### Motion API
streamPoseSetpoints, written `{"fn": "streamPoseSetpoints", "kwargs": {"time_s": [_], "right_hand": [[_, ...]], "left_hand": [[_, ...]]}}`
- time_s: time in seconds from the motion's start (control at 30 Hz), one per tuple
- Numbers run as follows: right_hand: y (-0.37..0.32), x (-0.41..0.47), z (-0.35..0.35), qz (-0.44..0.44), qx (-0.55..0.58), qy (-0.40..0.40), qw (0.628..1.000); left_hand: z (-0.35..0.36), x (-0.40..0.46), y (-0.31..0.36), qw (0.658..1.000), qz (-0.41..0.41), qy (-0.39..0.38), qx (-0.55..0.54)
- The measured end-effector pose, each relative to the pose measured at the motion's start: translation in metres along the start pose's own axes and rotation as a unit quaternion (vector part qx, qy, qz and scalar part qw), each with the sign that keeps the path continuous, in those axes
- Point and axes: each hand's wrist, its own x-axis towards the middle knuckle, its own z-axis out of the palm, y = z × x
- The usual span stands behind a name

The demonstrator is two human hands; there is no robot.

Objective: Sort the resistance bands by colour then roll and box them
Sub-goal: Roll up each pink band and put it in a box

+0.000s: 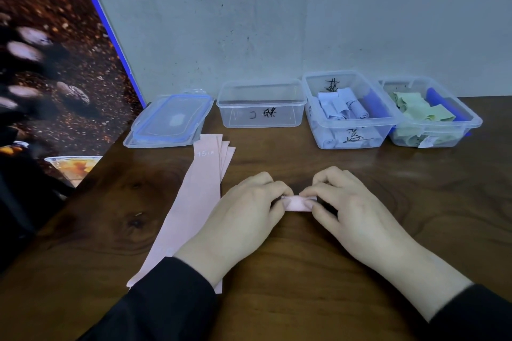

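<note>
Black sleeves (171, 299) at the near edge, both hands reaching forward over the brown wooden bench (304, 271). Left hand (243, 216) and right hand (349, 207) close together, fingers curled, each pinching one end of a small pink rolled band (297, 203) that sits low on the bench between them. Just left, partly under the left forearm, a stack of flat pink bands (194, 202), the top one printed "15". Along the back by the grey wall (277, 22), left to right: a clear lid with blue trim (169, 122), an empty clear box (260, 104), a box of pale blue rolls (346, 111), a box of green bands (429, 113). Both filled boxes also hold a dark blue piece
</note>
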Motion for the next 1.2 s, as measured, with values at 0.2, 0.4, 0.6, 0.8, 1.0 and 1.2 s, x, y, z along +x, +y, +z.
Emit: {"fn": "streamPoseSetpoints", "kwargs": {"time_s": [0.2,0.4,0.6,0.8,1.0,1.2], "right_hand": [[0.003,0.005,0.004,-0.001,-0.009,-0.015,1.0],[-0.002,0.011,0.0,0.039,0.065,-0.026,0.997],[-0.023,0.016,-0.015,0.133,0.211,-0.054,0.967],[-0.048,0.041,-0.036,0.156,0.324,-0.063,0.931],[-0.061,0.092,-0.048,0.182,0.378,-0.059,0.906],[-0.045,0.161,-0.038,0.203,0.303,-0.026,0.931]], "left_hand": [[0.003,0.002,0.0,0.998,0.012,-0.008,0.066],[0.002,0.002,0.002,1.0,0.003,0.024,0.007],[-0.012,-0.005,0.001,0.984,-0.051,0.054,-0.163],[-0.041,-0.005,-0.005,0.969,-0.033,0.066,-0.236],[-0.092,0.028,-0.022,0.961,-0.001,0.048,-0.273],[-0.072,0.076,-0.073,0.903,-0.099,0.211,-0.361]]}}
